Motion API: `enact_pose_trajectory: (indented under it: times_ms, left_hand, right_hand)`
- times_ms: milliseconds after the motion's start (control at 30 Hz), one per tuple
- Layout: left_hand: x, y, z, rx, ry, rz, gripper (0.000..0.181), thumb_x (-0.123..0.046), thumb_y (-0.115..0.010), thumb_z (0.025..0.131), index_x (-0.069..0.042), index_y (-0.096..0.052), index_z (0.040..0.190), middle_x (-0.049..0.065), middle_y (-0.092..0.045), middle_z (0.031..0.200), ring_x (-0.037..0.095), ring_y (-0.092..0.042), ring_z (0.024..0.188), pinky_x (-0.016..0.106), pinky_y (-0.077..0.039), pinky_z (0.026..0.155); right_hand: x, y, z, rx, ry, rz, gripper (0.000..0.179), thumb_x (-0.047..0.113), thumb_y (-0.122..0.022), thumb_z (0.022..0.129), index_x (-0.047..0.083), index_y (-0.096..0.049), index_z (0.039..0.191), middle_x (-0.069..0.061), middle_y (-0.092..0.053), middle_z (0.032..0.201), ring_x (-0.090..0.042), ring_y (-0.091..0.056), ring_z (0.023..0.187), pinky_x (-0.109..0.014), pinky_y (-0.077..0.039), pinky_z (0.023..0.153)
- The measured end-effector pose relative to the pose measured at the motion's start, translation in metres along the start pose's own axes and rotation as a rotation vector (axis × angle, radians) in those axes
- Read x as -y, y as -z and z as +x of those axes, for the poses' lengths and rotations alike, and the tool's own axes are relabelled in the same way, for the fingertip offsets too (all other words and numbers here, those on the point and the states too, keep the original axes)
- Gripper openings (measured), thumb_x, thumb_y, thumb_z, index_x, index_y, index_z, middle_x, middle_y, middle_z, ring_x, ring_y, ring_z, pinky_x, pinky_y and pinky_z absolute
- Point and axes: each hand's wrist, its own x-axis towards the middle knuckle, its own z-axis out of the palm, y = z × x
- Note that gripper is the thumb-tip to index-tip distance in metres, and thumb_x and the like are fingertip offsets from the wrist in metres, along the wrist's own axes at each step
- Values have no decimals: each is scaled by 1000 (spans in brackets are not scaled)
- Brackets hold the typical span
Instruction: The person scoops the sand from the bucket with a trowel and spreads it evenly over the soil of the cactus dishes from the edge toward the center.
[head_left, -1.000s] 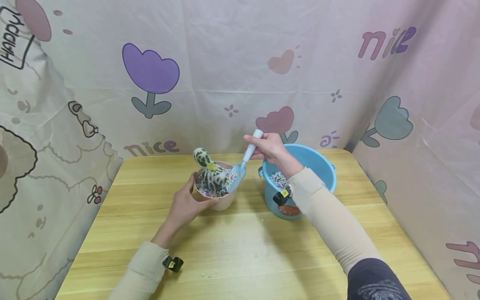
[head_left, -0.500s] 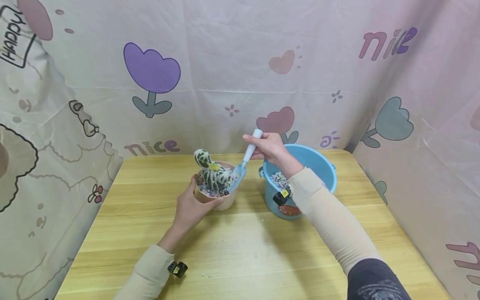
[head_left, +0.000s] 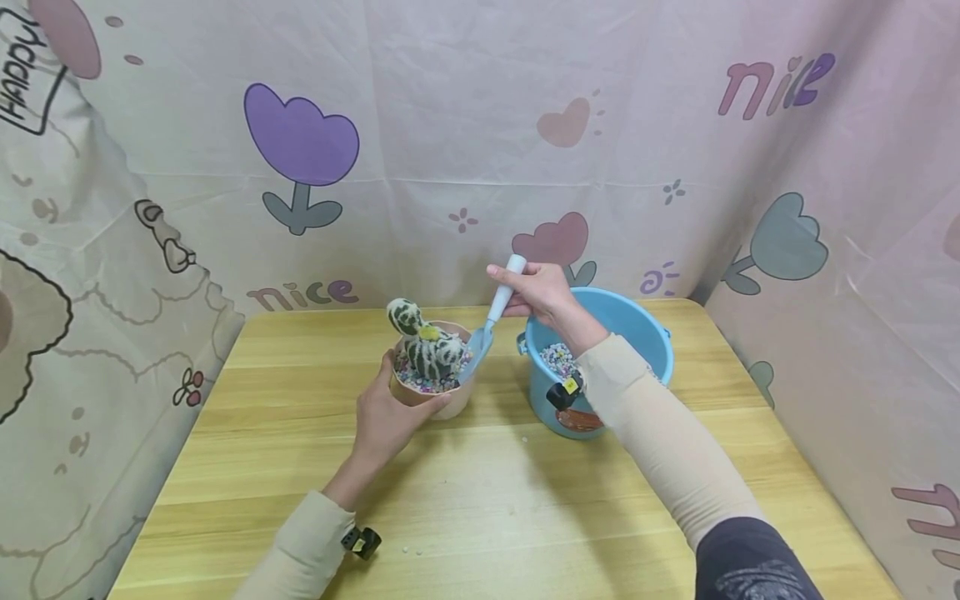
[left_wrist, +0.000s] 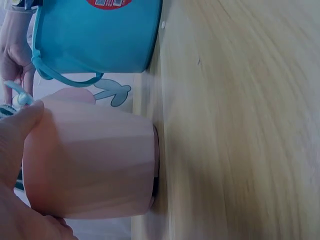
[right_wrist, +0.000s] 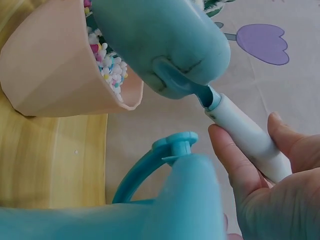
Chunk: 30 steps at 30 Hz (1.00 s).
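Note:
A pink plant pot [head_left: 453,406] stands on the table, filled with small multicoloured foam beads [head_left: 420,385]. Out of it rises a dark green and white cactus-like plant [head_left: 431,357] with a yellow bloom. My left hand [head_left: 386,421] grips the pot from its left side, thumb [left_wrist: 27,120] at the front rim in the left wrist view. Between the thumb and fingers of my right hand [head_left: 546,292] is the white handle of a light blue trowel [head_left: 504,298]. Its blade [right_wrist: 165,50] slants down over the pot's right rim, tip among the beads beside the plant.
Right of the pot stands a blue bucket [head_left: 546,404] holding more beads [head_left: 557,358], partly hidden under my right forearm. A few stray beads [head_left: 406,550] lie on the wooden table [head_left: 465,508]. A printed curtain [head_left: 435,125] hangs close behind the table.
The trowel's blade has tipped more steeply, showing a narrower face. My left hand and forearm have shifted slightly right, and the pot has moved a little with them.

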Motion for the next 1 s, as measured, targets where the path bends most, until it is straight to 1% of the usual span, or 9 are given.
enact_pose_trajectory:
  times_ms: [133, 200, 400, 467, 500, 667, 733, 867, 1000]
  left_hand:
    - [-2, -3, -1, -15, -1, -14, 118, -55, -96, 70, -20, -34, 164, 15, -55, 158, 39, -54, 144, 64, -44, 119]
    - [-4, -3, -2, -19, 1, -14, 118, -56, -95, 70, -21, -34, 164, 15, -55, 157, 39, -54, 143, 64, -44, 118]
    - [-4, -4, -3, -27, -6, -20, 116, -54, -96, 71, -22, -34, 164, 13, -56, 157, 39, -55, 143, 64, -44, 118]
    - [-3, -4, -3, -30, -10, -17, 115, -54, -96, 72, -22, -34, 164, 13, -56, 157, 39, -55, 142, 64, -44, 118]
    - [-3, -5, -3, -31, -12, -15, 115, -54, -95, 72, -21, -35, 164, 13, -56, 156, 39, -55, 142, 64, -45, 117]
    - [-2, -5, -3, -30, -14, -12, 116, -55, -95, 72, -21, -34, 164, 15, -56, 157, 40, -55, 142, 64, -45, 117]
    - [-2, -5, -3, -30, -12, -12, 116, -54, -95, 71, -20, -34, 164, 15, -56, 156, 40, -55, 142, 65, -45, 117]
    - [-3, -5, -3, -32, -8, -13, 116, -53, -96, 71, -20, -35, 164, 15, -56, 156, 40, -55, 141, 64, -45, 117]
    - [-3, -5, -3, -32, -10, -20, 116, -51, -97, 71, -20, -35, 164, 14, -57, 156, 39, -55, 141, 64, -45, 117]
  right_hand:
    - [0, -1, 0, 3, -1, 10, 50, 28, -84, 92, -9, -67, 121, -11, -75, 69, -21, -77, 60, -44, -67, 75]
    - [-1, -1, 1, 0, -2, 10, 46, 29, -85, 91, -7, -69, 116, -11, -75, 69, -21, -77, 60, -47, -66, 78]
    - [-2, -2, 1, -16, -2, -8, 37, 31, -86, 90, 1, -70, 103, -11, -75, 69, -21, -77, 60, -48, -66, 78]
    - [-2, -2, 0, -19, -1, -13, 38, 31, -86, 90, 0, -70, 103, -11, -75, 68, -21, -77, 60, -50, -65, 81]
    - [-2, -2, 1, -21, -1, -14, 39, 31, -87, 89, -1, -70, 104, -10, -75, 68, -21, -77, 59, -48, -66, 79]
    - [-4, -1, 2, -23, -1, -8, 49, 32, -86, 90, -7, -69, 114, -10, -75, 67, -20, -77, 59, -48, -66, 79]
    - [-3, -1, 2, -23, 0, -2, 47, 32, -86, 90, -6, -69, 113, -10, -75, 67, -20, -77, 59, -49, -65, 80]
    - [-2, 0, 2, -24, -2, 6, 38, 32, -87, 89, 0, -71, 104, -10, -75, 67, -20, -77, 58, -51, -63, 84]
    - [-2, -1, 2, -20, 0, 5, 41, 33, -87, 89, -1, -71, 106, -10, -75, 67, -20, -76, 58, -50, -64, 83]
